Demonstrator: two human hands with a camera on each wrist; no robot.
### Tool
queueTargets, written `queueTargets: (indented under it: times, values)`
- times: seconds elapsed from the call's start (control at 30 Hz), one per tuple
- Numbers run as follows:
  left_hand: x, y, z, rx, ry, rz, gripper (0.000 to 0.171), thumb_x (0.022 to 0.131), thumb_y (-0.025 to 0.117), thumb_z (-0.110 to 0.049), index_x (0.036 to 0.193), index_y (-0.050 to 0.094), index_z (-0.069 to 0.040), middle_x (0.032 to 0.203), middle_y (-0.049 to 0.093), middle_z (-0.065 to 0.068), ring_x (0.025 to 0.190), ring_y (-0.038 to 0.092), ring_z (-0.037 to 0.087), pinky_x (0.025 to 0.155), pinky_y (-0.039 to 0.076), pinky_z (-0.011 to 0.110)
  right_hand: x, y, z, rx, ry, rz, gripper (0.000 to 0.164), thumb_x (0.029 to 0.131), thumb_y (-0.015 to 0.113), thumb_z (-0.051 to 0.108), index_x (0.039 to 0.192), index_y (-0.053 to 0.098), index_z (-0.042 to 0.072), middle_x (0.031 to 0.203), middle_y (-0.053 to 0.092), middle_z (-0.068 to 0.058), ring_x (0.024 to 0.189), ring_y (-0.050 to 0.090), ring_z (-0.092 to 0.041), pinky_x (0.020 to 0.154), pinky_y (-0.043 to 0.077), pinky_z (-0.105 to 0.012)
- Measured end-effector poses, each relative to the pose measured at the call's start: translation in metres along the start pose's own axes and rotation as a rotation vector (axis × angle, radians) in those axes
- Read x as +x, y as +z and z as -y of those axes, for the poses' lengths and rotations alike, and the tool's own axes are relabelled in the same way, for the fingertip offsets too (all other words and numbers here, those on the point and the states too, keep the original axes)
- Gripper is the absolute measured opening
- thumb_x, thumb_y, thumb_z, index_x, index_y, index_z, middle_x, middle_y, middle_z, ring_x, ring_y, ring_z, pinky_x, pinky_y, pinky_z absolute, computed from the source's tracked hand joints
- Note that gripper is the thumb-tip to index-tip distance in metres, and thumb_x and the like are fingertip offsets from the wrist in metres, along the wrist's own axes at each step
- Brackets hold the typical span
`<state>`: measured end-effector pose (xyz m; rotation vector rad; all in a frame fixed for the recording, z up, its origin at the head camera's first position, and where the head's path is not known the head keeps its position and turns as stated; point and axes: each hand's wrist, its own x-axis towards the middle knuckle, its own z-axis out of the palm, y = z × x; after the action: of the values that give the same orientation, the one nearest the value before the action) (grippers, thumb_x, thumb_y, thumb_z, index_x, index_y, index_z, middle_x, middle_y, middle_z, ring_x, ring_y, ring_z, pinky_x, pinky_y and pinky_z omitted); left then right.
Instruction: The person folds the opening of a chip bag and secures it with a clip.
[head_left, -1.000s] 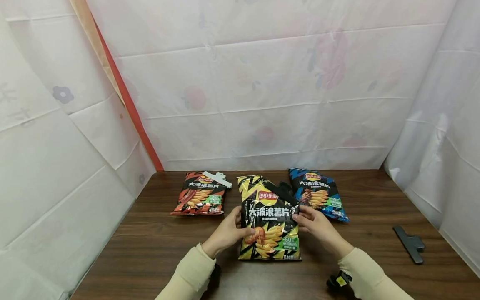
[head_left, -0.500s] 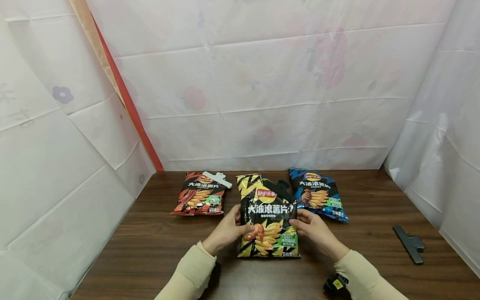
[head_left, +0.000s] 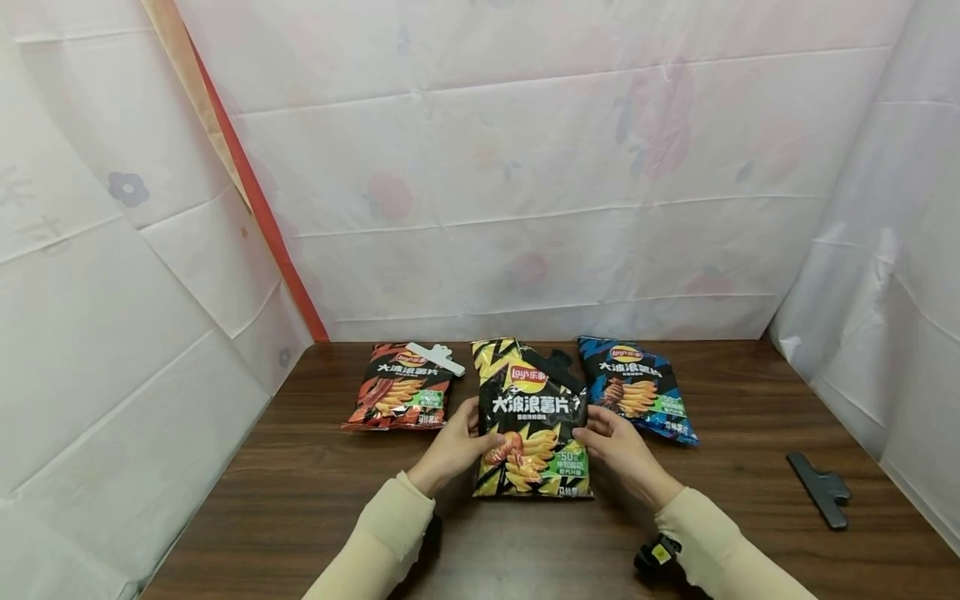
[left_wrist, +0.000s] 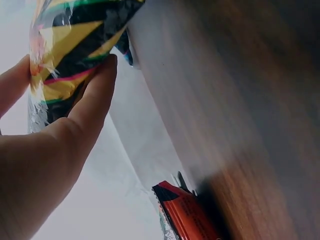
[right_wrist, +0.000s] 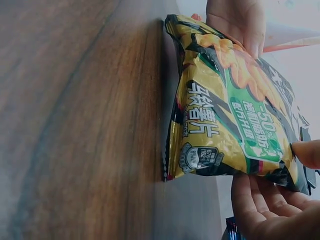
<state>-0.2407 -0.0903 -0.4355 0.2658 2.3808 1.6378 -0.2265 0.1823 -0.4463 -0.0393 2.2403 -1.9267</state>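
Both hands hold a yellow and black bag of potato chips [head_left: 532, 429] between them, its printed front facing up. The left hand [head_left: 459, 442] grips the left side, thumb on the front and fingers behind the edge. On the opposite side the right hand [head_left: 618, 446] pinches the edge the same way. A black bag clip [head_left: 555, 367] sits across the bag's folded top right corner. In the right wrist view the bag's bottom seam is close over the table. The left wrist view shows fingers [left_wrist: 97, 92] under the bag's side.
Left of the held bag lies a red chip bag [head_left: 397, 396] with a white clip [head_left: 437, 358]. A blue chip bag [head_left: 637, 387] lies behind the right hand. A loose dark grey clip [head_left: 819, 490] rests on the wooden table [head_left: 300, 517] at far right. White sheeting [head_left: 525, 208] walls the back and sides.
The yellow and black bag has moved away from the person and slightly left, with both hands gripping it throughout. The red bag, blue bag and loose clip stay put.
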Motion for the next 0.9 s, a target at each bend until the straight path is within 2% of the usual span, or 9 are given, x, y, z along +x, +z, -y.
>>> queueTargets:
  times: [0.23,0.37,0.6,0.9]
  values:
    - [0.008,0.001,0.001,-0.038,0.014,-0.048,0.078,0.092,0.071,-0.023,0.153,0.026,-0.004,0.156,0.028,0.028,0.142,0.031,0.047,0.111,0.033,0.059,0.010,0.005,0.000,-0.002,-0.008,-0.037,0.056,0.098,0.060,0.014,0.148,0.038,0.000,0.138,0.054,-0.026,0.116,0.060,-0.026,0.097,0.051,-0.043]
    - [0.012,0.001,0.000,-0.050,0.008,-0.083,0.077,0.092,0.070,-0.023,0.153,0.027,-0.006,0.153,0.034,0.026,0.139,0.035,0.047,0.109,0.036,0.059,0.016,0.008,0.000,-0.003,0.001,-0.062,0.057,0.098,0.059,0.013,0.149,0.036,0.001,0.141,0.051,-0.026,0.122,0.058,-0.030,0.100,0.049,-0.045]
    - [0.021,0.000,0.002,-0.033,-0.011,-0.140,0.078,0.091,0.071,-0.024,0.154,0.028,-0.008,0.146,0.041,0.024,0.134,0.042,0.044,0.105,0.041,0.056,0.028,0.011,0.002,-0.031,0.000,-0.088,0.057,0.097,0.060,0.013,0.149,0.038,0.004,0.140,0.053,-0.024,0.119,0.059,-0.029,0.097,0.050,-0.044]
    - [0.033,-0.002,-0.001,-0.012,-0.033,-0.164,0.077,0.091,0.071,-0.023,0.153,0.029,-0.008,0.146,0.042,0.022,0.134,0.043,0.042,0.104,0.042,0.055,0.039,0.010,0.006,-0.022,0.006,-0.065,0.063,0.099,0.056,0.012,0.153,0.026,0.000,0.146,0.045,-0.027,0.127,0.053,-0.038,0.107,0.041,-0.054]
